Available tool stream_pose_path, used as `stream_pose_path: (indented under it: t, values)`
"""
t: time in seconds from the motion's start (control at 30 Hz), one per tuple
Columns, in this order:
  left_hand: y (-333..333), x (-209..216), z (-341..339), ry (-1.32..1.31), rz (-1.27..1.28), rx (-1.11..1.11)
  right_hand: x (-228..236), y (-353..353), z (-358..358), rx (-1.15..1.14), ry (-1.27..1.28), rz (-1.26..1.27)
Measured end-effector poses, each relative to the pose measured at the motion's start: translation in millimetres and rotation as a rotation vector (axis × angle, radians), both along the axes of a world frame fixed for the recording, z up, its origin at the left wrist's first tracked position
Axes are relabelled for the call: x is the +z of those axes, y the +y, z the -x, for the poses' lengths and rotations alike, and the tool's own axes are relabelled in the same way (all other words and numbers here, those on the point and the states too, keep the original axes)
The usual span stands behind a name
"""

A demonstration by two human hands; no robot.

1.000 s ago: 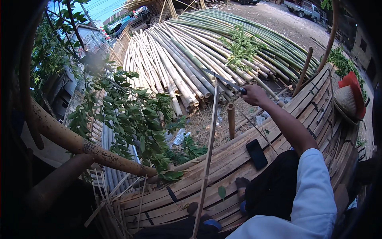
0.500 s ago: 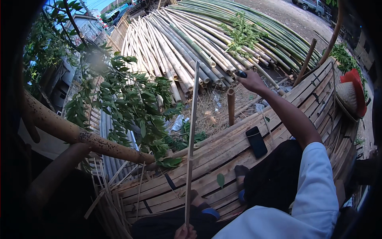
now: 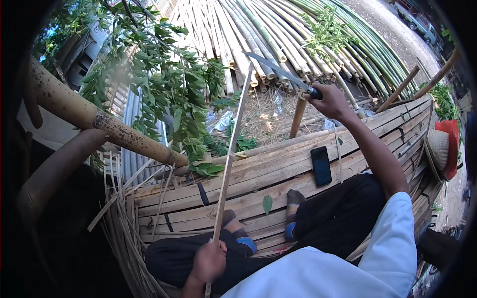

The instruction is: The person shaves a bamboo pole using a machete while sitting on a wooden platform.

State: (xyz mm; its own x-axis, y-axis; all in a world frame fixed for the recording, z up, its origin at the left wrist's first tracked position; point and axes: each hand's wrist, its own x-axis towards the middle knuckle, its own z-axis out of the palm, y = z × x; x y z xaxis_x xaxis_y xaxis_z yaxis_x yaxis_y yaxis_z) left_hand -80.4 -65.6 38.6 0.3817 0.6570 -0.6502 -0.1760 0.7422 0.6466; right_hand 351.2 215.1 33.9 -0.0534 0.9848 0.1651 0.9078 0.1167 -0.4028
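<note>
One pale strip [image 3: 227,174]: likely light, springy; best held low, as my left hand [image 3: 209,261] grips it. Knife [image 3: 282,72]: right hand [image 3: 329,102] clasps handle [image 3: 313,92].

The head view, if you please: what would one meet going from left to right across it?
Spotted bamboo pole, left hand, loose green leaf, right hand, slanting post, straw hat.

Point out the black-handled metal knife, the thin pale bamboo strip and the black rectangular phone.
Black-handled metal knife [image 3: 284,73]: head view, on the blade.
Thin pale bamboo strip [image 3: 228,169]: head view, midway along.
Black rectangular phone [image 3: 321,166]: head view, on its screen.
</note>
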Motion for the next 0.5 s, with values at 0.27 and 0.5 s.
stream_pose_path:
  t: [0.27, 0.5]
  values:
    - [55, 31, -15, -0.113, -0.118, -0.138, 60, -42, 65, 0.299, 0.02, -0.087]
    - [49, 21, -24, -0.177, -0.206, -0.172, 99, -90, 107, 0.361, 0.044, 0.069]
